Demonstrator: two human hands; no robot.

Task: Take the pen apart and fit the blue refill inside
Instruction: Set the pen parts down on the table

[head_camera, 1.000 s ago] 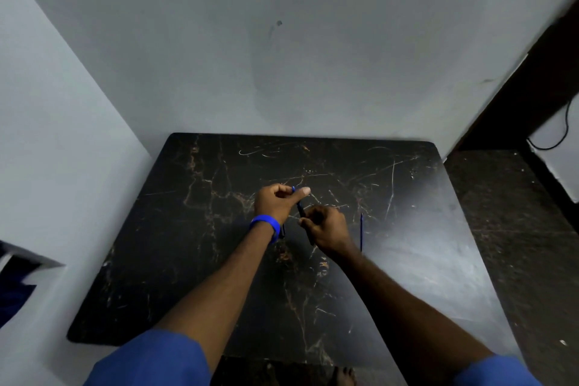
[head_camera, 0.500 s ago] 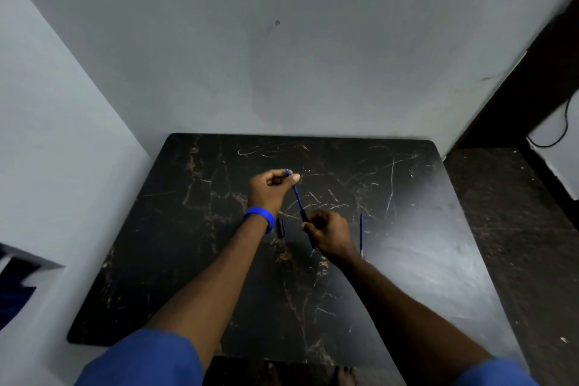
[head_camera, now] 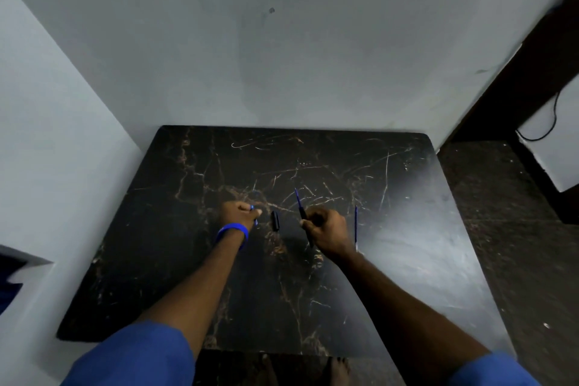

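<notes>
My right hand is closed around the black pen barrel, which points up and away from me. A thin blue refill sticks out of the barrel's top end. My left hand, with a blue wristband, is closed on a small blue piece just above the table, apart from the barrel. A short black pen cap lies on the table between my hands. A second blue refill lies on the table just right of my right hand.
The dark marbled table stands in a corner between two pale walls. To its right are a dark floor, a dark frame and a white panel with a cable. My feet show under the near edge.
My left hand has let go of the refill's top end and moved left and down with a small blue piece. My right hand has shifted right, the refill still sticking out of the barrel.
</notes>
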